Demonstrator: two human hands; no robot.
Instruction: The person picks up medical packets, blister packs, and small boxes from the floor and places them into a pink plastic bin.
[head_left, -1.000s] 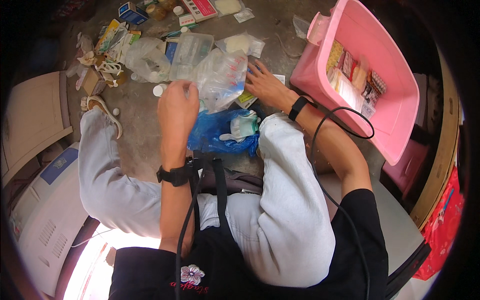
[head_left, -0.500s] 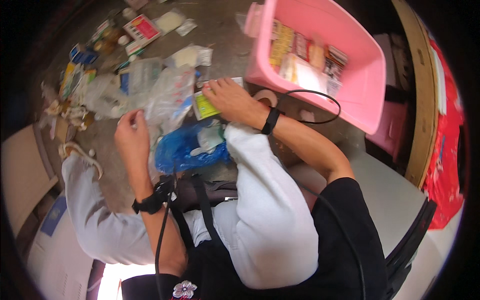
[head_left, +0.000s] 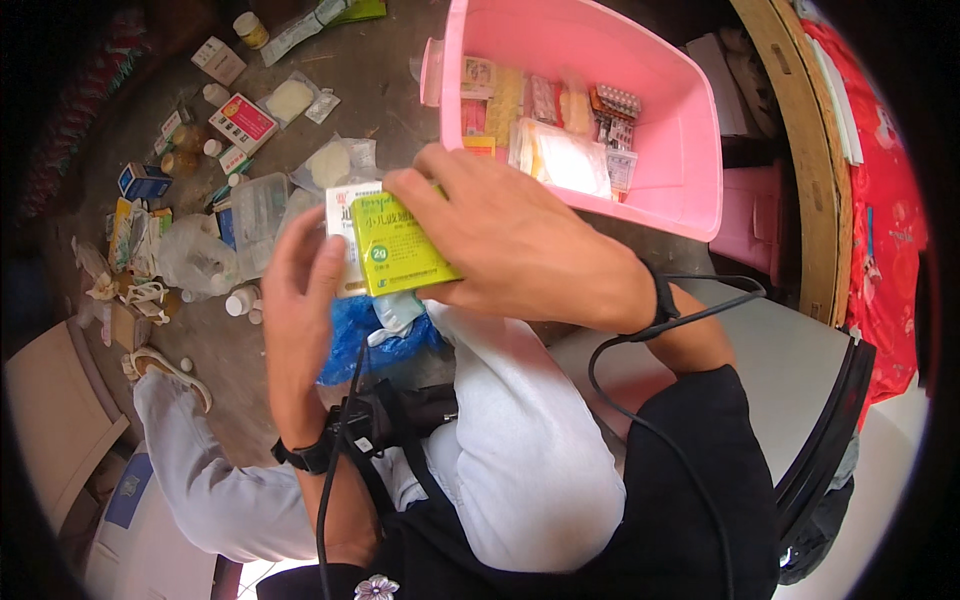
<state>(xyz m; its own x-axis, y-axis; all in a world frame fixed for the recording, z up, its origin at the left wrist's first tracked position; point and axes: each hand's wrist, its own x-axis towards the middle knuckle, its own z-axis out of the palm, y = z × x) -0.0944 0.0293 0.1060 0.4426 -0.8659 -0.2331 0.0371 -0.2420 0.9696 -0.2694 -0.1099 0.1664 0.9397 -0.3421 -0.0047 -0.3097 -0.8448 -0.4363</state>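
Observation:
My right hand [head_left: 520,235] is closed on a bright green medicine box [head_left: 405,245] and a white medicine box [head_left: 345,225] that shows behind it. The boxes are raised above the floor, in front of my right knee. My left hand [head_left: 300,285] is at the white box's left edge, slightly blurred, with thumb and fingers apart. Whether it touches the box, I cannot tell. Below the boxes lies a blue plastic bag [head_left: 365,345] with a pale packet [head_left: 398,315] on it, partly hidden by the boxes and my arms.
A pink plastic tub [head_left: 690,150] at the right holds blister packs and packets. At the left, several medicine boxes, bottles and clear bags [head_left: 200,255] are strewn on the floor, with a clear plastic container [head_left: 262,215]. A wooden frame [head_left: 800,160] borders the right side.
My right hand has lifted the green box and the white box off the floor and turned them. My left hand has moved right, to the boxes. The view has shifted.

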